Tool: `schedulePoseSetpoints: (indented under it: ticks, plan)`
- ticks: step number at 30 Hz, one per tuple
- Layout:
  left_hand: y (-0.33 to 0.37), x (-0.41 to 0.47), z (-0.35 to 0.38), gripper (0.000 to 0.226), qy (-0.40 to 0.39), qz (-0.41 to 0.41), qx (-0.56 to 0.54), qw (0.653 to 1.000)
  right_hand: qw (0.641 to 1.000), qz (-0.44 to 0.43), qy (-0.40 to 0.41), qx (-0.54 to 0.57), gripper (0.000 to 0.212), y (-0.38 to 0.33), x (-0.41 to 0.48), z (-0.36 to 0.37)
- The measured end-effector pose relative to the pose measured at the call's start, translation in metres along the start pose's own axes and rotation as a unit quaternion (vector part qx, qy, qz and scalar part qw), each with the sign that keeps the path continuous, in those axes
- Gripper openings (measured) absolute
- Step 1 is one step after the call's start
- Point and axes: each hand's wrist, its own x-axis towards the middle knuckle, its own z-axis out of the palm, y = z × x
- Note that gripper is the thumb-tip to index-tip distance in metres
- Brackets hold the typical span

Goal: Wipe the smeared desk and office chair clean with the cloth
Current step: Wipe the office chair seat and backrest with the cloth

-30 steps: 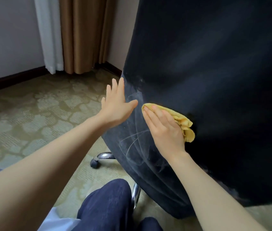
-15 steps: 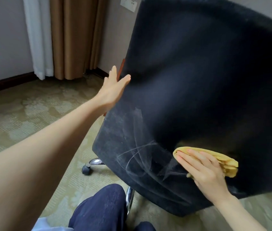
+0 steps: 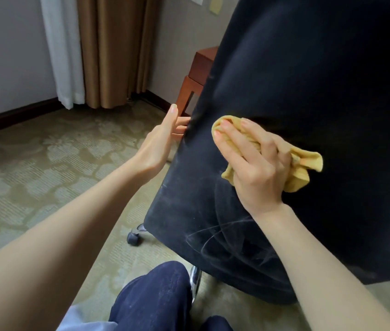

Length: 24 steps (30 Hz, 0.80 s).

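Observation:
The black office chair back fills the right half of the view, tilted toward me. White smear lines arc across its lower left part. My right hand presses a bunched yellow cloth against the chair back near its left edge, with the fingers curved over the cloth and a tail sticking out to the right. My left hand holds the chair back's left edge. Its thumb points up and its fingers reach behind the edge, where they are partly hidden. The desk is not in view.
A chair caster and a chrome base leg sit on the patterned carpet below the chair. My knee in dark jeans is close to the base. A wooden table stands behind the chair by the wall, with curtains to its left.
My right hand has swept the cloth from low on the chair back up toward its left edge. My left hand has gone from lying flat on the chair back to holding its edge.

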Motion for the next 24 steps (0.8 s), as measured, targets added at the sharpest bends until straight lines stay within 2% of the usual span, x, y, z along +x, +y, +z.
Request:
schedulePoseSetpoints:
  ticks: [4, 8, 12, 16, 19, 21, 23, 24]
  plan:
    - [-0.001, -0.003, 0.002, 0.064, 0.009, 0.015, 0.003, 1.000, 0.998, 0.003, -0.040, 0.044, 0.022, -0.023, -0.003, 0.023]
    - [-0.001, -0.005, 0.006, 0.059, 0.020, 0.019, -0.001, 1.000, 0.989, -0.031, -0.129, 0.069, 0.029, -0.039, -0.027, 0.033]
    - [-0.001, -0.008, 0.009, 0.057, 0.022, 0.009, -0.002, 1.000, 0.967, -0.040, -0.226, 0.109, 0.030, -0.052, -0.064, 0.030]
    - [0.008, -0.014, 0.009, 0.053, 0.008, 0.000, 0.008, 1.000, 0.933, -0.021, -0.330, 0.142, 0.042, -0.053, -0.089, 0.011]
    - [0.001, -0.019, 0.006, 0.048, -0.001, 0.010, 0.036, 0.999, 0.917, -0.005, -0.345, 0.201, 0.020, -0.045, -0.100, -0.009]
    - [-0.015, -0.027, 0.009, 0.036, 0.053, 0.054, 0.074, 0.994, 0.914, -0.053, -0.345, 0.209, 0.020, -0.037, -0.103, -0.027]
    - [-0.031, -0.049, 0.017, 0.025, 0.139, 0.038, 0.071, 0.987, 0.922, -0.100, -0.316, 0.200, 0.023, -0.029, -0.099, -0.049]
    - [-0.038, -0.062, 0.023, 0.019, 0.141, 0.026, 0.057, 0.988, 0.928, -0.108, -0.300, 0.195, 0.022, -0.026, -0.094, -0.064]
